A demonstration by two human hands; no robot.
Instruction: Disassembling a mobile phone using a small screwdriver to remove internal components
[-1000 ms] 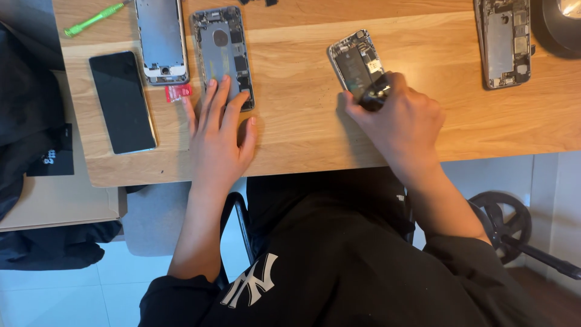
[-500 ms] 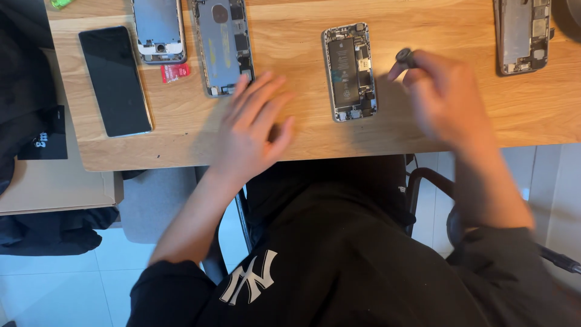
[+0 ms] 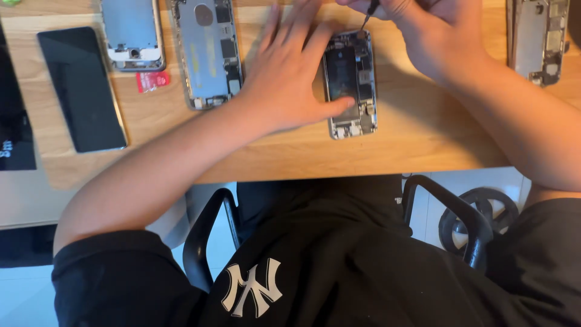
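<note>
Opened silver phone body (image 3: 350, 85), circuitry and dark battery bare, lies mid-worktop (image 3: 423, 145), pinned under the flat, spread left hand (image 3: 290, 79). The right hand (image 3: 436, 42) pinches a thin dark tool (image 3: 369, 11), probably a screwdriver, at its top edge. Fastener work seems underway; the next move needs a steady tip. Another stripped grey phone shell (image 3: 209, 54) crowds the left, and the worktop's near edge is close.

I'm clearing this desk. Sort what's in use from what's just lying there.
In use:
- opened phone, pinned by the left hand
- thin tool, in the right hand at the phone's top edge

Lying about:
- bare phone shell
- screen frame
- black screen panel
- red card
- another opened phone
</note>
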